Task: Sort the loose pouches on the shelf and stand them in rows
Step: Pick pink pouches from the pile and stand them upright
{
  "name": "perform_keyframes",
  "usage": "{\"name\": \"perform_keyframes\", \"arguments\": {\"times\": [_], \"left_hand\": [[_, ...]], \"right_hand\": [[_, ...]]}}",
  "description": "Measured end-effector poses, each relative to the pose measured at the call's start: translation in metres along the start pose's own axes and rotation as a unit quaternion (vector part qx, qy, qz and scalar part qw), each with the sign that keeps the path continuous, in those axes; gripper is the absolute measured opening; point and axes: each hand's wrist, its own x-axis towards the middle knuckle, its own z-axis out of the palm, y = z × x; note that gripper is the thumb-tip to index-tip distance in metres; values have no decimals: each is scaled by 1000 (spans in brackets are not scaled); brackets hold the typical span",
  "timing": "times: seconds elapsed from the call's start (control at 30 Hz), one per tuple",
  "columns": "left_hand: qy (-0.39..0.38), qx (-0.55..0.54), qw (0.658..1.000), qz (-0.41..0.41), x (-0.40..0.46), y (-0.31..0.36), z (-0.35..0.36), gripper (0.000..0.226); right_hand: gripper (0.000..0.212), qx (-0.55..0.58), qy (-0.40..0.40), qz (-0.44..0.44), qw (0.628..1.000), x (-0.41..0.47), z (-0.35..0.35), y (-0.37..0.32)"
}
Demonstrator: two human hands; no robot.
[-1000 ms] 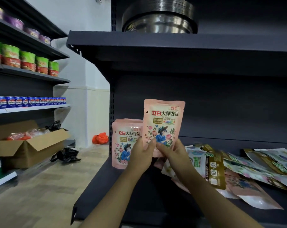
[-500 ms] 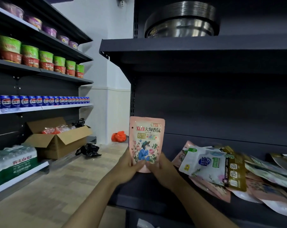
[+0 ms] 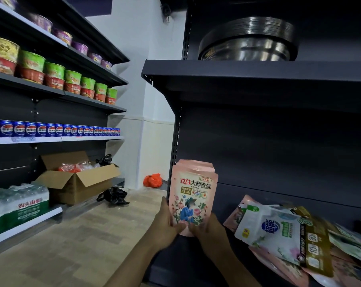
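Both hands, the left hand (image 3: 165, 225) and right hand (image 3: 211, 232), pinch the base of stacked pink pouches (image 3: 193, 196), held upright at the shelf (image 3: 196, 264) end. Likely next: set them standing, then reach right to the loose pile (image 3: 289, 239).

Left hand (image 3: 165, 226) and right hand (image 3: 209, 229) side by side, fingers curled.

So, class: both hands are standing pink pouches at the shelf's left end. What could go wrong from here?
1. The pink floral pouches, held only near their bases by the left hand and right hand, may topple when released.
2. They stand near the dark metal shelf's open left end and could fall off.
3. The loose pile of mixed pouches could slide into them.
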Motion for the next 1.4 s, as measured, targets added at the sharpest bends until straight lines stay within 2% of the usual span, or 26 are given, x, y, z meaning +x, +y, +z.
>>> {"name": "perform_keyframes", "arguments": {"times": [0.33,0.6,0.67,0.8,0.87,0.97,1.07,1.23,1.4], "left_hand": [[33,40,999,-1,0,-3,-1,53],[54,117,991,-33,-4,0,3,43],[90,180,979,-32,-9,6,6,43],[210,255,944,0,-22,33,16,76],[266,253,929,51,-27,48,20,68],[317,242,906,145,-28,73,30,45],[285,219,907,220,-24,94,52,31],[203,172,929,256,-11,109,101,28],[145,151,954,212,6,101,140,32]], "right_hand": [[36,-17,-1,13,1000,1,2,-1],[38,-23,-17,32,999,0,1,-3],[41,-14,-17,34,999,-3,-1,-5],[48,12,-2,6,1000,-15,-11,-11],[50,6,19,-24,1000,-21,-23,-18],[50,-28,62,-56,996,-22,-47,-27],[48,-32,99,-50,993,-22,-70,-31],[43,-56,132,-45,989,-26,-108,-25],[40,-90,128,-29,987,-25,-133,-10]]}}
